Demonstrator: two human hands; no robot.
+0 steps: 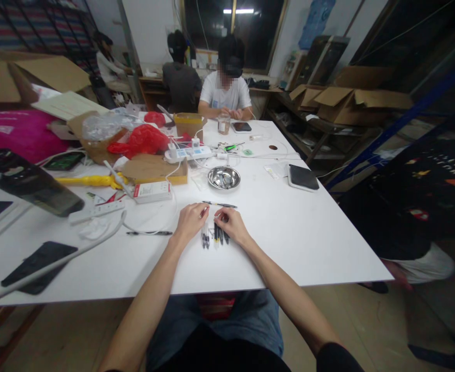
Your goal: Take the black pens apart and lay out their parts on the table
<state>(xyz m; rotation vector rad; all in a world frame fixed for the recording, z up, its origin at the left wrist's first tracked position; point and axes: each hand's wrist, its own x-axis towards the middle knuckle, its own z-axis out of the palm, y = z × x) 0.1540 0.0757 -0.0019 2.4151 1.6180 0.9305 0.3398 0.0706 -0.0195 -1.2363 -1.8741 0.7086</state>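
Observation:
Both my hands are over the white table, close together but apart. My left hand [192,221] has its fingertips pinched on something too small to make out, above a few clear pen parts [206,238]. Fingers curled together, my right hand [231,223] pinches a small pale piece that I cannot identify. Several black pen parts [222,236] lie side by side just under it. A dark pen [220,204] lies crosswise beyond my fingertips. Farther back is a round metal dish [224,177] with small items in it. Another pen [149,233] rests left of my left hand.
A power strip [188,153], red bags [146,139], an open cardboard tray [153,169] and a white box [152,191] crowd the left. A cable crosses near a black phone [39,267]. A dark-topped device [303,177] sits right. A person [225,93] sits opposite; another stands right.

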